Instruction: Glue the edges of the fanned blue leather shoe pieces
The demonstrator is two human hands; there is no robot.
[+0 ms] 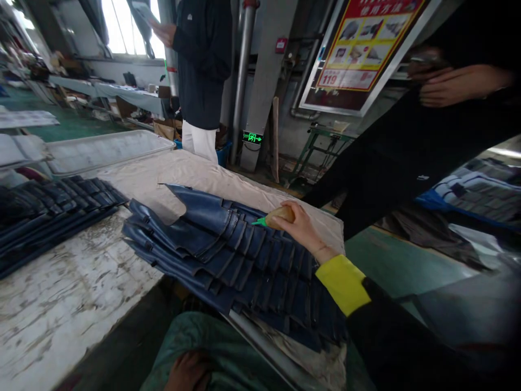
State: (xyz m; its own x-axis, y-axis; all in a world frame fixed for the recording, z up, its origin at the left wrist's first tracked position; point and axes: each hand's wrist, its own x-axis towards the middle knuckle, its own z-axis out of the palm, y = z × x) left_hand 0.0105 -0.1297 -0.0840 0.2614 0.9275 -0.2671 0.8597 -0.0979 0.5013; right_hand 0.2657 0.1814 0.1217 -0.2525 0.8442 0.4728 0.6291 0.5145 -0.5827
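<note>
My right hand (297, 224), below a yellow cuff, is wrapped round a tan squeeze bottle (280, 217) with a green nozzle. The nozzle tip points left, just over overlapping dark blue leather pieces (244, 244) fanned out in rows on a cloth-covered table. Low in the picture, my left hand (189, 372) rests on my green-clad lap; its fingers are dark and blurred, and whether they hold anything is unclear.
A second stack of dark pieces (52, 212) lies at the left on a stained white tabletop (81, 304). Behind it is a white tray (109, 152). One person (203, 65) stands beyond the table, another person (382, 146) at the right. A metal bar (264, 342) runs along the near edge.
</note>
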